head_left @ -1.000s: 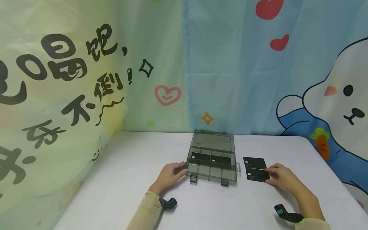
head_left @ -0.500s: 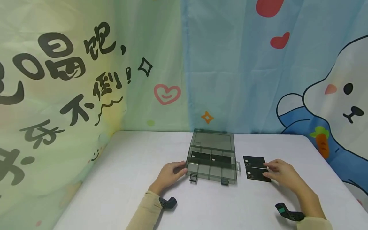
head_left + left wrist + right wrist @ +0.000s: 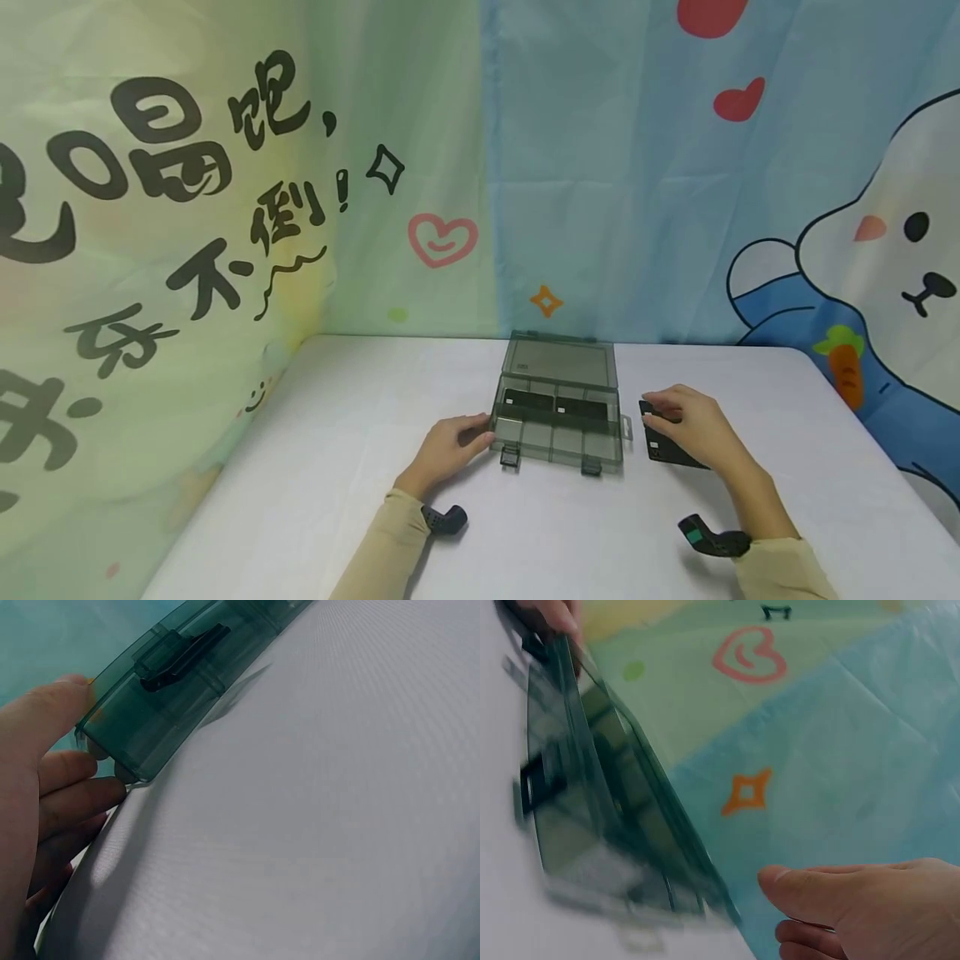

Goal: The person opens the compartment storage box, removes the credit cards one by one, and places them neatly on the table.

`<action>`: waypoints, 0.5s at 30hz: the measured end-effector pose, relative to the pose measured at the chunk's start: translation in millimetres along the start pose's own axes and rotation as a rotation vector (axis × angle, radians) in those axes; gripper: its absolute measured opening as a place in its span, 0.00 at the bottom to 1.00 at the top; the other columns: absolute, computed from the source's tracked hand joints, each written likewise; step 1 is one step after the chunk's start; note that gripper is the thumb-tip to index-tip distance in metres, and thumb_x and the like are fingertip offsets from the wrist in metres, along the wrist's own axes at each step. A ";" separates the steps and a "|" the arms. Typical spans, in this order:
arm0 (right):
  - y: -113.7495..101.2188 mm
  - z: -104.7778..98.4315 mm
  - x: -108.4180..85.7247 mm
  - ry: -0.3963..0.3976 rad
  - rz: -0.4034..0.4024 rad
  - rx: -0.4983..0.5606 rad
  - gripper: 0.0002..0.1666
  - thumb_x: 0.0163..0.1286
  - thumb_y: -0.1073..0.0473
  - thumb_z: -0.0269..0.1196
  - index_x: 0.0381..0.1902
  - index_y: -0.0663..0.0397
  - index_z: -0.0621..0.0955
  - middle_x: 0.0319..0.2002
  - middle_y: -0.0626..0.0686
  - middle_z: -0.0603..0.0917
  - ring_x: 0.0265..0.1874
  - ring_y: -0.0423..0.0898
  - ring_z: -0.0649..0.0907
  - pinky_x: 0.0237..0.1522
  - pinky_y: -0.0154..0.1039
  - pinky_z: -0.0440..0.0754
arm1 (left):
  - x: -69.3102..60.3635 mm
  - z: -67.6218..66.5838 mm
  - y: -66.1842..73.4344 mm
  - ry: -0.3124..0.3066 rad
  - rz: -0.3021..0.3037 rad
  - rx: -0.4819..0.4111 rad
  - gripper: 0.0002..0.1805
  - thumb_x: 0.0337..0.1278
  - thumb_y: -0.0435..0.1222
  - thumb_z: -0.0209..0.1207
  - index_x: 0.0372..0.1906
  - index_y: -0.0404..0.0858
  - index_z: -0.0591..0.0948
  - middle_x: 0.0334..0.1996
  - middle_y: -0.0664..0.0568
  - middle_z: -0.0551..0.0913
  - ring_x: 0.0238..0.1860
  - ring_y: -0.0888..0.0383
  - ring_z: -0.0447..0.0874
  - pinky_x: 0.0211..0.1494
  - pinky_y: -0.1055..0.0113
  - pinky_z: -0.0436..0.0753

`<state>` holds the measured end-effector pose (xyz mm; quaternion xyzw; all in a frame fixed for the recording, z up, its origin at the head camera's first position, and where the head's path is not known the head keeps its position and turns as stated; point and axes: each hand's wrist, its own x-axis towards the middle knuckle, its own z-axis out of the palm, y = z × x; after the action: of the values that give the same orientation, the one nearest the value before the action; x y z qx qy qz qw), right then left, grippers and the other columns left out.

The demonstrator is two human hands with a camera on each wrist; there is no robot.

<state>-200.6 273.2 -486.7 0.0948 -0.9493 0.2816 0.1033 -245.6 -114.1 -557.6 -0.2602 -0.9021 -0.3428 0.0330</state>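
A smoky, see-through compartment box (image 3: 551, 458) stands with its lid (image 3: 558, 360) raised in the head view. Two black cards lie in its back row, a left one (image 3: 527, 400) and a right one (image 3: 582, 410). My left hand (image 3: 442, 450) holds the box's left edge near the front corner, thumb over the rim in the left wrist view. My right hand (image 3: 697, 425) is over two black cards on the table, fingertips by the left end of the upper card (image 3: 660, 412). The lower card (image 3: 673, 452) shows below my thumb. No card shows in the right wrist view.
Two front latches, left (image 3: 510, 456) and right (image 3: 591, 467), hang down. A loop (image 3: 627, 427) juts from the box's right side. The white table (image 3: 600, 533) ends at a printed cloth backdrop (image 3: 562, 183) behind the box.
My right hand has moved from the right ends of the loose cards leftward and up, over to the upper card's left end. My left hand stays on the box.
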 end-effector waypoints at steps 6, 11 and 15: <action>-31.7 13.0 29.8 -0.046 -0.049 0.012 0.21 0.62 0.58 0.66 0.52 0.62 0.81 0.45 0.60 0.82 0.42 0.57 0.84 0.44 0.51 0.84 | 1.7 -1.9 -0.2 0.008 -0.007 -0.019 0.28 0.63 0.55 0.54 0.58 0.42 0.78 0.58 0.50 0.80 0.60 0.51 0.78 0.67 0.57 0.73; -47.7 28.5 52.5 -0.136 -0.066 0.017 0.23 0.63 0.57 0.66 0.53 0.63 0.80 0.46 0.60 0.83 0.45 0.57 0.83 0.47 0.50 0.83 | 2.4 0.1 -0.3 -0.004 -0.019 -0.023 0.27 0.62 0.56 0.54 0.59 0.42 0.78 0.58 0.50 0.80 0.61 0.51 0.77 0.67 0.57 0.72; -55.9 40.1 65.8 -0.194 -0.077 0.022 0.24 0.63 0.56 0.66 0.54 0.62 0.79 0.47 0.59 0.83 0.46 0.56 0.83 0.48 0.49 0.83 | 3.0 1.6 -0.2 -0.007 -0.012 -0.022 0.28 0.63 0.56 0.53 0.59 0.42 0.78 0.58 0.50 0.80 0.60 0.51 0.77 0.67 0.57 0.72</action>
<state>-256.3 196.9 -474.4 0.1592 -0.9472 0.2774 0.0207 -248.1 -111.9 -558.2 -0.2562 -0.8998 -0.3522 0.0247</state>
